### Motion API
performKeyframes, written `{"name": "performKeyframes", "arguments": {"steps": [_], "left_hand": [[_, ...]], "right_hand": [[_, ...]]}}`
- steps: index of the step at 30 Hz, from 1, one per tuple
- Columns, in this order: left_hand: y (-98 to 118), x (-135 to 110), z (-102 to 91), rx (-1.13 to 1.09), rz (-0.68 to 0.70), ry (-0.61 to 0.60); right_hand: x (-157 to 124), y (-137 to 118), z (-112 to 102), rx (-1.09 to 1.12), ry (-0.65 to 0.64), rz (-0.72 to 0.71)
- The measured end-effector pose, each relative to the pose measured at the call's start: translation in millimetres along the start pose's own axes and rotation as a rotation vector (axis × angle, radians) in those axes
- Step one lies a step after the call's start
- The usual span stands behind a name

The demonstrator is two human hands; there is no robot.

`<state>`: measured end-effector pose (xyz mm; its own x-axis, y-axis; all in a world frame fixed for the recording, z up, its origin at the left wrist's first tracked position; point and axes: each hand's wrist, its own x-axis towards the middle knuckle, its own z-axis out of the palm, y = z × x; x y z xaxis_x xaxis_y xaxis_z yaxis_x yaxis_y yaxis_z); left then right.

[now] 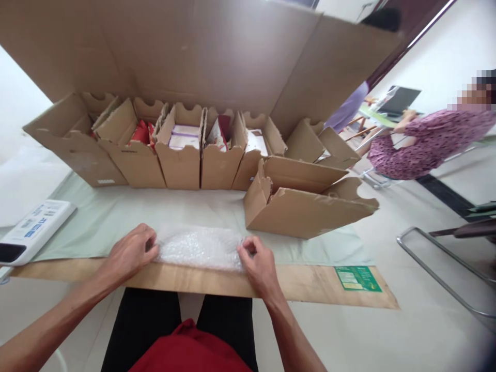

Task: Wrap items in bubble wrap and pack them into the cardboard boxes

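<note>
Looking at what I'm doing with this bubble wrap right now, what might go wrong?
The bubble wrap lies close to the near edge of the table, so it might slip off if the left hand and right hand let go carelessly.

A cardboard box stands just beyond the right hand, so a wide forward sweep could bump it.

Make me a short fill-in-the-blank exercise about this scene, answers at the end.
1. The bubble wrap lies ____ the left hand and the right hand.
2. The sticker on the wooden tabletop is mainly ____.
3. The white device lies on the picture's ____ side.
4. The nearest box is made of ____.

Missing words: between; green; left; cardboard.
</note>
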<state>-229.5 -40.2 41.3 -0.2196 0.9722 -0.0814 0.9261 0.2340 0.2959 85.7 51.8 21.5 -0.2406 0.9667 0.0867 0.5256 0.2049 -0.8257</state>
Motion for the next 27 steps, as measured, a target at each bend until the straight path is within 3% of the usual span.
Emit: {"name": "performKeyframes", "arguments": {"steps": [3,6,10,13,16,19,22,27], "left_hand": [[3.6,10.0,-11.3,0.074,-0.005,0.049],[15.5,35.1,-23.5,0.170,0.110,0.108],[56.5,82.9,-27.4,0.251,0.364,0.184],[86.0,99.8,-16.3,0.171,0.423,0.301],[91.4,77.3,-1.5,-0.060,0.510,0.302],[80.1,24.4,7.7,-0.325,0.709,0.087],[63.5,-17.8,12.1,-0.478,0.734,-0.101],[45.2,-23.3,20.8,-0.674,0.663,-0.229]], "right_hand": [[-29.6,1.7,-7.0,0.363,-0.032,0.151],[-66.2,-0.6,-4.2,0.575,-0.004,0.228],[-102.2,-11.8,9.4,0.636,-0.080,0.337],[-110.5,-18.8,16.9,0.613,-0.181,0.394],[-110.1,-17.4,21.4,0.612,-0.218,0.417],[-109.6,-13.3,22.0,0.617,-0.235,0.432],[-105.5,-15.4,19.2,0.677,-0.270,0.438],[-70.6,-32.8,17.5,0.885,-0.297,0.359]]}}
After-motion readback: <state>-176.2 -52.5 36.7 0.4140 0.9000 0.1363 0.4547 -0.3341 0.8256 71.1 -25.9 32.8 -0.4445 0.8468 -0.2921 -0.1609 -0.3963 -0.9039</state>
